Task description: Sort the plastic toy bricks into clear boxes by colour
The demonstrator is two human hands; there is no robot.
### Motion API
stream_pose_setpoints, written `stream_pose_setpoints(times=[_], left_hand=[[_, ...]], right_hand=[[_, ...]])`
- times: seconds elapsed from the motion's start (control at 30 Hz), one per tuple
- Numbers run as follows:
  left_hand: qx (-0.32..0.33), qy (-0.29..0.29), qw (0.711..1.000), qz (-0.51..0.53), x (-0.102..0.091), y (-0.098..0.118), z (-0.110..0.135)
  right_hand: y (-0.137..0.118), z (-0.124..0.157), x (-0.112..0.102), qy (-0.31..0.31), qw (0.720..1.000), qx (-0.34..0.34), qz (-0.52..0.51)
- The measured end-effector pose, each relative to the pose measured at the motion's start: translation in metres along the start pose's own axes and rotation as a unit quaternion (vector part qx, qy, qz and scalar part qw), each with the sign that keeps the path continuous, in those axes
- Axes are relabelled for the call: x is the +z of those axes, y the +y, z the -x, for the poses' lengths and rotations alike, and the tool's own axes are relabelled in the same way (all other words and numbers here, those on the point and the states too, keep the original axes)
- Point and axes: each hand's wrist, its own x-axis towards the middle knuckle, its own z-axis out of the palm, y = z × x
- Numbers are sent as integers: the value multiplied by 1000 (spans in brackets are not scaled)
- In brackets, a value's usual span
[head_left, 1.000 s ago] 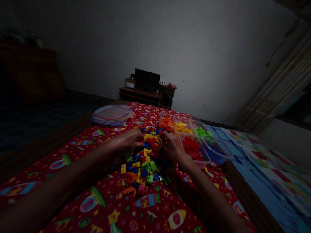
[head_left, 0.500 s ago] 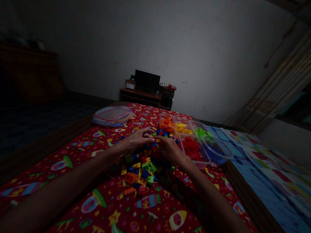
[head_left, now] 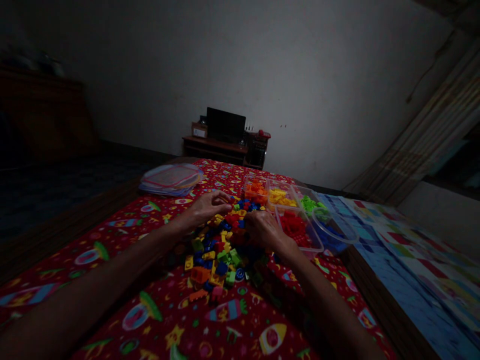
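Dim light. A loose pile of plastic bricks (head_left: pixel 225 245) lies on a red cloth (head_left: pixel 112 280) printed with rockets and stars, below and between the fingers of both hands and spreading from there toward me. Colours all mixed: blue, yellow, red, orange, light green. Mostly small and blocky.

Left hand (head_left: pixel 204 207) above the pile's left side, thumb and forefinger curved and moderately apart. Right hand (head_left: pixel 264 227) at the right side, fingers drawn in and bent downward, tips in shadow; I cannot tell whether they hold a piece.

Nearer me than the fingers, shapes read best. A chunky orange brick (head_left: pixel 200 274) sits at the pile's left edge; just left of it, a yellow brick (head_left: pixel 188 263) with round marks on top. In line with the gap between my hands, light green bricks (head_left: pixel 235 257) bunch together. Near those, a round blue piece (head_left: pixel 240 274), wheel-like, face ringed. Closest to me, a flat orange piece (head_left: pixel 198 295) with a toothed edge, and a pinkish-red piece (head_left: pixel 216 293) near it.

Right of my right fingers: clear boxes (head_left: pixel 311 250), open. Red bricks (head_left: pixel 294 225) closest, yellow bricks (head_left: pixel 281 196) and orange bricks (head_left: pixel 255 189) beyond, green bricks (head_left: pixel 312 206) and blue bricks (head_left: pixel 330 234) farther right. Ahead and left of my left fingers: stacked lids (head_left: pixel 170 176).
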Motion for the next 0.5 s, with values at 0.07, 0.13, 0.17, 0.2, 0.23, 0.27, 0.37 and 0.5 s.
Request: stream_pose_setpoints(times=[0.07,0.13,0.17,0.2,0.23,0.27,0.37,0.5], left_hand=[[-5,-7,1000,-5,-5,-2,-3],[-13,-17,1000,0,-6,-1,-3],[-17,-21,1000,6,-5,0,-3],[-21,-26,999,12,-2,2,-1],[-26,-33,999,20,2,4,0],[-30,-40,998,28,7,5,2],[-32,-62,997,44,21,4,7],[21,-64,998,-14,26,-3,7]], right_hand=[[6,1,-1,-21,999,-15,-32],[11,1,-2,-2,997,-35,-73],[12,1,-2,24,995,-39,-89],[13,0,-2,53,993,-39,-100],[12,0,-2,77,990,-38,-107],[10,-1,-2,91,989,-40,-114],[4,-2,-1,66,986,-68,-135],[12,-1,-5,44,992,-74,-96]])
